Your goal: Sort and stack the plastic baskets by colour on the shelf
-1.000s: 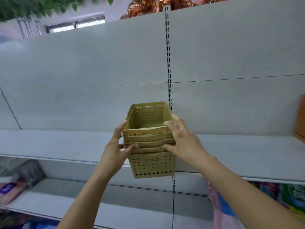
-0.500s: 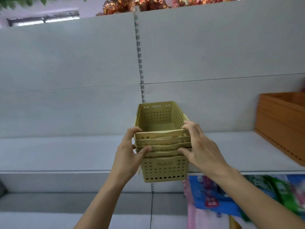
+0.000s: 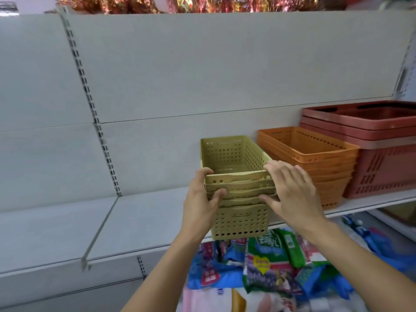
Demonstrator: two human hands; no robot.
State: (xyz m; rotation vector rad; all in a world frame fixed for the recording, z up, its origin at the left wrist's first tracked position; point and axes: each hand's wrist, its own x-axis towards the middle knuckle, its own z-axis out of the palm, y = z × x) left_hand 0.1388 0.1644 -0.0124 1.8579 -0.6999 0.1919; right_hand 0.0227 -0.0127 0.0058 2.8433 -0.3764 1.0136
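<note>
Leftmost, well to the left of both hands, a slotted upright [image 3: 90,102] runs down the grey back panel to the shelf [image 3: 146,219], and a thin divider rail [image 3: 100,228] comes forward from its foot to the shelf's front edge. Next comes the left hand [image 3: 199,203], which grips the near left corner of the yellow baskets [image 3: 234,176]: its thumb lies across the front rims and its fingers curl over the top rim at the left side. This nested yellow stack sits between the two hands, its base low against the shelf's front edge; whether it rests on the shelf or is held just above cannot be told. At the stack's near right corner the right hand [image 3: 290,192] holds the rims, thumb pressed to the front and fingers bent over the top. Just right of that hand, the orange baskets [image 3: 315,154] stand stacked on the shelf, close beside the yellow ones. Further right again, touching the orange stack, are the larger red baskets [image 3: 380,152]. Below both wrists, on a lower level, lie colourful packets [image 3: 270,262].
</note>
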